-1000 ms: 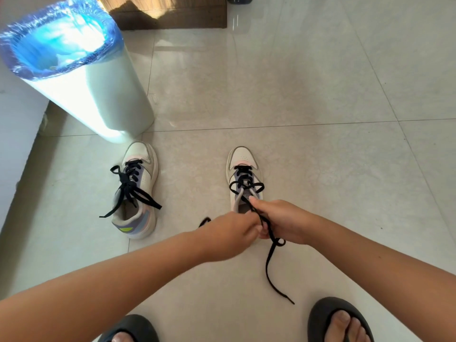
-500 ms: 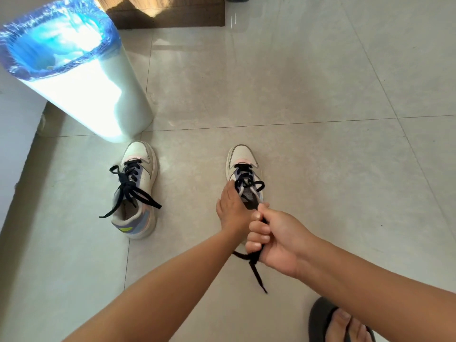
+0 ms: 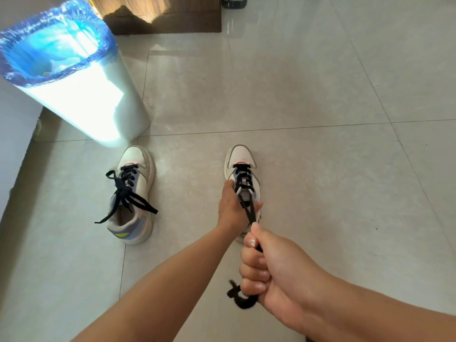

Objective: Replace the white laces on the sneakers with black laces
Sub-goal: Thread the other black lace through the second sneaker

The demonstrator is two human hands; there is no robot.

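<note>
Two white sneakers stand on the tiled floor, toes pointing away from me. The left sneaker (image 3: 133,193) has a black lace threaded through it, with loose ends hanging off its left side. The right sneaker (image 3: 243,169) carries a black lace (image 3: 249,208) that runs taut from its eyelets back toward me. My left hand (image 3: 232,208) grips the right sneaker around its collar and covers the heel. My right hand (image 3: 266,267) is a fist around both lace ends, nearer to me than the shoe, and the tips curl out below the fist.
A white bin (image 3: 81,99) lined with a blue bag stands at the left, just behind the left sneaker. A wooden cabinet base (image 3: 167,18) runs along the far edge. Pale floor tiles (image 3: 320,181) stretch to the right.
My right hand has pulled the lace ends back toward me, so the lace is now stretched straight. My left hand has settled around the right sneaker's collar.
</note>
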